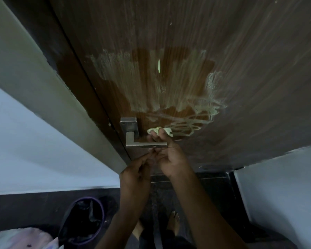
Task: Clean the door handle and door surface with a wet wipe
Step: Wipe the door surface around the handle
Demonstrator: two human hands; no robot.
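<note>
A brown wooden door (pixel 223 51) fills the upper view, streaked with pale smears and looping marks around its middle. A square steel handle (pixel 133 141) with a horizontal lever sits at the door's left edge. My right hand (pixel 171 155) reaches behind the lever, its fingers shut on a crumpled pale wet wipe (pixel 160 131) pressed to the door just above the lever. Just below the lever, my left hand (pixel 135 175) has its fingertips pinched together close to the right hand's fingers; what they pinch is too small to tell.
A grey door frame (pixel 43 87) runs diagonally on the left. A purple-rimmed bin with a black liner (pixel 83 221) stands on the dark floor at lower left. My bare feet (pixel 174 221) are below. A white wall (pixel 285 194) is at the right.
</note>
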